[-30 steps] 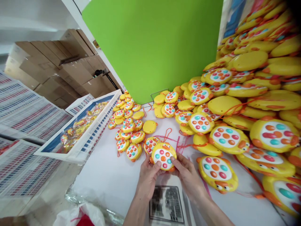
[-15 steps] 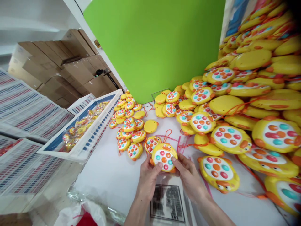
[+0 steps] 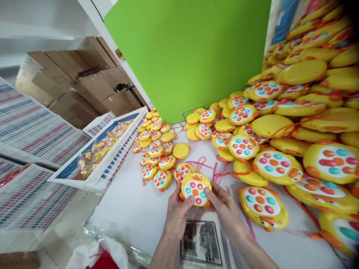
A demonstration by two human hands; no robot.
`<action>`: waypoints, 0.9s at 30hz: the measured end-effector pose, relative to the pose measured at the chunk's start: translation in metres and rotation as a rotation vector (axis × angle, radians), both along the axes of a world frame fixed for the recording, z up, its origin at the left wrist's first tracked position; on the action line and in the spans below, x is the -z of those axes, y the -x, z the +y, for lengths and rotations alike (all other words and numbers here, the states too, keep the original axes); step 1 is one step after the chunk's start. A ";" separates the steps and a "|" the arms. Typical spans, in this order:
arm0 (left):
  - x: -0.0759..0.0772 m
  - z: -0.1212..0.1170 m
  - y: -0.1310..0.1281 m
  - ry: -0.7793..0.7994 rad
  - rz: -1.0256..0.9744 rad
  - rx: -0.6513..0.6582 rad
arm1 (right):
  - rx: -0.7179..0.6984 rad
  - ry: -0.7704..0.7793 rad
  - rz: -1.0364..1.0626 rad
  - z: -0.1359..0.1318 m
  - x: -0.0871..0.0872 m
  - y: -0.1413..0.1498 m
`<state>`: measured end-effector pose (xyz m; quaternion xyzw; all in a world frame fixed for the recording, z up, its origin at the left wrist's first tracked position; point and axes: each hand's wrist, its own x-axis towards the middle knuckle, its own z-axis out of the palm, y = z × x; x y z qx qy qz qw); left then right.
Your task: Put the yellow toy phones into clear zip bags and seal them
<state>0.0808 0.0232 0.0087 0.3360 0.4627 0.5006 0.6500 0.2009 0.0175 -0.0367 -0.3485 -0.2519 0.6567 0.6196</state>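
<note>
Both my hands hold one yellow duck-shaped toy [image 3: 195, 188] with red, orange and teal buttons on a white face, just above the white table [image 3: 134, 213]. My left hand [image 3: 176, 213] grips its left edge with the thumb on the face. My right hand [image 3: 224, 211] grips its right edge, thumb on the buttons. A small pile of the same toys [image 3: 155, 153] lies behind to the left. A big heap of them [image 3: 291, 112] rises on the right.
A black-and-white printed card [image 3: 200, 242] lies under my wrists. A white crate [image 3: 103, 157] with bagged toys stands at the left, by flattened printed cartons [image 3: 30, 149]. Brown cardboard boxes [image 3: 78, 82] and a green board [image 3: 190, 52] stand behind. Clear plastic wrap [image 3: 112, 243] lies at the table's near edge.
My hands and the toy stay almost still. The view has shifted slightly, and my thumbs have moved a little across the toy's buttons.
</note>
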 end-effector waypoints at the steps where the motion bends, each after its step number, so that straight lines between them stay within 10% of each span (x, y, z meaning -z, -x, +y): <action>1: -0.001 0.000 0.000 0.007 -0.004 0.000 | -0.001 0.003 -0.009 0.000 0.000 0.000; 27: -0.009 0.002 -0.002 -0.037 0.023 0.003 | -0.013 0.047 -0.060 -0.004 -0.015 0.001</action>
